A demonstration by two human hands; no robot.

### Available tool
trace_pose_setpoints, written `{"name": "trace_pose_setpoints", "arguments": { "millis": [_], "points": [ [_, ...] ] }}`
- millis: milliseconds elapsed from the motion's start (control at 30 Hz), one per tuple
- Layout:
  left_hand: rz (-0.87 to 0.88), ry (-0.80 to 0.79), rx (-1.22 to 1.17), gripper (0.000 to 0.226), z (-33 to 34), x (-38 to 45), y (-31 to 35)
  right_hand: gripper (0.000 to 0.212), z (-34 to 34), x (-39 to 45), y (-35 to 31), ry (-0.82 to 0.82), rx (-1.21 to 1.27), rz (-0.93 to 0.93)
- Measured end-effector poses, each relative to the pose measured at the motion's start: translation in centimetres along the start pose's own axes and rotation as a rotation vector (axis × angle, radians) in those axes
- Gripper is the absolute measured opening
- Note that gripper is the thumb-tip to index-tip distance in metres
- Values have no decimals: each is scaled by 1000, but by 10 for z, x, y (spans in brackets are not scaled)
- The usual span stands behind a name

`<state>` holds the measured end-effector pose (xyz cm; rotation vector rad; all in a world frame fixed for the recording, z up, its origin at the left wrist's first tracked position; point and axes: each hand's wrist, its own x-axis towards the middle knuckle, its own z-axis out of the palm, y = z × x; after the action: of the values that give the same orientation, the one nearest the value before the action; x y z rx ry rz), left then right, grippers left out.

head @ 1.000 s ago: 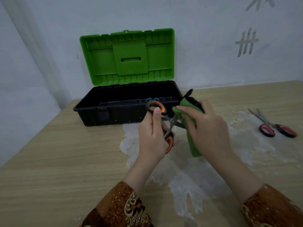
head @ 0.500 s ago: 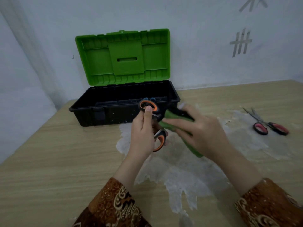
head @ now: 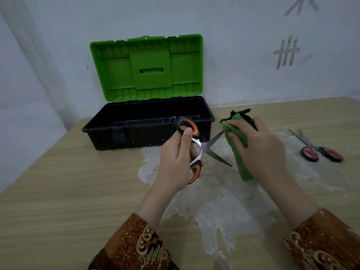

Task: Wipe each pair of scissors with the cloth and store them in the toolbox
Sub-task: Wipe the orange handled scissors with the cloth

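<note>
The left hand (head: pixel 176 162) grips the orange-and-black-handled steel scissors (head: pixel 196 151) by the handles, blades spread and pointing right toward the right hand (head: pixel 259 152), which clutches the folded green cloth (head: pixel 238 145) at the upper blade's tip. The open black plastic toolbox with green lid (head: pixel 136 133) sits just beyond the left hand.

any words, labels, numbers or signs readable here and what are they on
No readable words or numbers anywhere.
Wall: grey strips in a tally-like group, four upright strokes with one crossing them; a second group is cut off at the top edge.
Toolbox, orange-handled scissors, cloth: no visible label.
</note>
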<state>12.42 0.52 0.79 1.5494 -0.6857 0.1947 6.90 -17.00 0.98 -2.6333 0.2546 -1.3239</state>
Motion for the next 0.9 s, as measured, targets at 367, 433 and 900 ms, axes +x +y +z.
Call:
{"name": "trace_pose_setpoints", "arguments": {
  "millis": [367, 433, 900],
  "points": [
    [366, 77, 450, 35, -5, -4, -5, 32, 1, -9, -34, -127, 143, -303],
    [424, 65, 502, 48, -7, -4, -4, 25, 1, -8, -34, -80, 44, -317],
    [355, -119, 404, 31, -6, -5, -1, 14, 8, 0, 7, -120, -184, 10]
  ]
}}
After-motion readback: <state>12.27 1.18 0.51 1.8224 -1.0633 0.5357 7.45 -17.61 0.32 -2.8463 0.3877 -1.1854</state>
